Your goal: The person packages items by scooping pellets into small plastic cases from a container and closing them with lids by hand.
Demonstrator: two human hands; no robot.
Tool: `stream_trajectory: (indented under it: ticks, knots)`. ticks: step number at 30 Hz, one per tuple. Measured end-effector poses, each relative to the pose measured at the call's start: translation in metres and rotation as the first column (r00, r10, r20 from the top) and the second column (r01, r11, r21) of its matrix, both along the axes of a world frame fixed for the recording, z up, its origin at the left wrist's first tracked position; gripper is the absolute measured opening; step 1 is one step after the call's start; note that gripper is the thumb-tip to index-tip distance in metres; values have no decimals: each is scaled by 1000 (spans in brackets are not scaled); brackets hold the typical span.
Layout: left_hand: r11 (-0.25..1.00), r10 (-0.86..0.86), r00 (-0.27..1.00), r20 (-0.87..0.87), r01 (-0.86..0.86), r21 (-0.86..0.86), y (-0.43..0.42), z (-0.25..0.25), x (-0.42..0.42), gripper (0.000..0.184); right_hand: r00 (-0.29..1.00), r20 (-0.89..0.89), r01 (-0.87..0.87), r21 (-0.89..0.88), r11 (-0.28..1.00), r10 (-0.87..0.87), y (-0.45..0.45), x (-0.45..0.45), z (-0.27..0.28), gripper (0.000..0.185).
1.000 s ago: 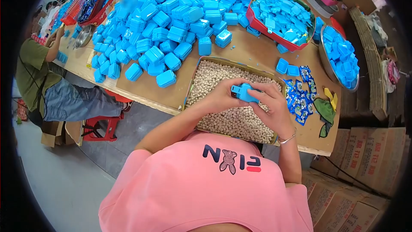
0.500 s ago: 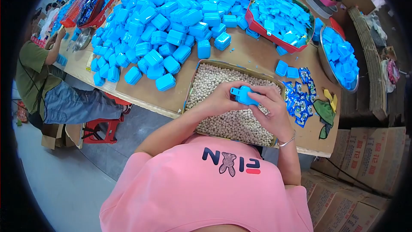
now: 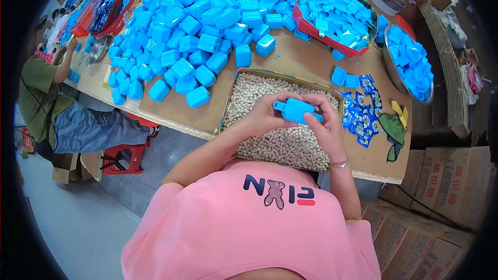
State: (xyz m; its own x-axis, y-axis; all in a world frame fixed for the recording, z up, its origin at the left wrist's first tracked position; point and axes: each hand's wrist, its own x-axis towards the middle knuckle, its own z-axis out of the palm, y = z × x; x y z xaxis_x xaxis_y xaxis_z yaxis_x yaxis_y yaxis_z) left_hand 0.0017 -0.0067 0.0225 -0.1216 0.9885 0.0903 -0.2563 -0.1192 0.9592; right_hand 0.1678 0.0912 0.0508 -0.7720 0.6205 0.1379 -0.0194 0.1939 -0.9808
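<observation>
Between my two hands is a small blue plastic case (image 3: 297, 110) with a tab at its left end. My left hand (image 3: 267, 115) grips that tabbed end, fingers curled around it. On the other side, my right hand (image 3: 326, 124) has its thumb on the case's top face and its fingers behind the far edge. Both hands are above a shallow rectangular tray (image 3: 226, 109) full of small pale round pellets (image 3: 282, 147). Whether anything is inside the case cannot be seen.
A large heap of blue cases (image 3: 192, 36) covers the table's left and back. Blue pieces fill a red-sided tray (image 3: 358, 52) and a metal bowl (image 3: 429, 96). Small blue packets (image 3: 360, 119) lie right of the pellets. Another person (image 3: 41, 85) sits at left; cartons (image 3: 456, 186) stand at right.
The case has been turned so its broad face shows flatter and more fully. My right hand has shifted, its thumb now lying on top of the case.
</observation>
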Motion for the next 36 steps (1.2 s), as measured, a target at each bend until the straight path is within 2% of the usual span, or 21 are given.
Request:
stream_trajectory:
  ticks: [2, 3, 5, 7, 10, 12, 13, 15, 19, 21, 22, 24, 28, 29, 30, 31, 32, 33, 34, 36]
  knots:
    - [999, -47, 999, -18, 46, -21, -1, -1, -2, 50, 997, 6, -81, -39, 996, 82, 2, 2, 3, 35]
    - [998, -59, 997, 41, 60, -28, -3, 2, -1, 47, 997, 4, -73, -43, 996, 73, 2, 3, 4, 35]
    - [995, -85, 996, 36, 86, -44, -6, 13, -2, 44, 992, 39, -112, -122, 986, 117, 5, 6, 7, 37]
    - [992, -107, 994, 33, 109, -61, -6, 14, -2, 41, 996, 23, -89, -88, 992, 92, 4, 6, 2, 39]
    - [994, -42, 998, -45, 37, -105, -2, 8, -3, 45, 999, 2, -47, -63, 997, 47, -1, 1, -3, 46]
    - [998, 11, 997, -80, -15, -53, -3, 8, -3, 42, 999, -26, 28, -167, 985, -33, -6, -3, -5, 51]
    - [998, 11, 996, -83, -16, -59, -3, 8, -2, 42, 999, -29, 27, -174, 984, -33, -7, -4, -7, 51]
    - [996, 80, 993, -90, -75, 58, -2, 8, -1, 42, 999, -41, 4, -273, 962, -15, -8, -5, -10, 53]
    - [994, 110, 992, -61, -108, 26, -3, 6, 0, 43, 995, -96, 16, -204, 979, -36, -8, -10, -13, 52]
    - [978, 171, 985, -36, -165, 131, -4, 1, 1, 40, 998, -44, 48, -104, 993, -53, -9, -11, -9, 51]
    - [978, 170, 985, -36, -164, 131, -5, 1, 1, 40, 998, -44, 49, -104, 993, -54, -9, -11, -8, 51]
    - [993, 120, 990, 70, -121, 14, -7, 2, -1, 47, 995, -95, 15, -125, 992, -27, -9, -13, -6, 49]
    - [994, 109, 989, 100, -107, -30, -2, 4, 0, 56, 991, -119, 40, -105, 994, -52, -5, -14, -13, 48]
    - [976, 216, 971, -104, -211, 63, 2, 1, 0, 58, 993, -71, 95, -31, 995, -97, -5, -14, -11, 47]
    - [941, 329, 899, -290, -288, 174, 4, 2, 2, 61, 989, -24, 146, 46, 988, -145, -4, -13, -10, 47]
    - [943, 325, 901, -288, -284, 175, 4, 6, 4, 61, 989, -22, 150, 47, 988, -149, -3, -13, -13, 47]
    - [900, 428, 780, -457, -320, 298, 2, 12, 6, 61, 982, -46, 187, 212, 959, -182, -2, -15, -19, 48]
    - [877, 473, 703, -531, -322, 356, 1, 13, 6, 61, 975, -74, 221, 368, 903, -209, -4, -17, -21, 49]
    - [851, 521, 614, -593, -324, 414, 0, 13, 7, 61, 975, -71, 220, 362, 906, -209, -9, -19, -21, 49]
    - [953, 287, 729, -622, -149, 265, -1, 5, 5, 62, 982, -22, 177, 481, 859, -190, -21, -22, -16, 49]
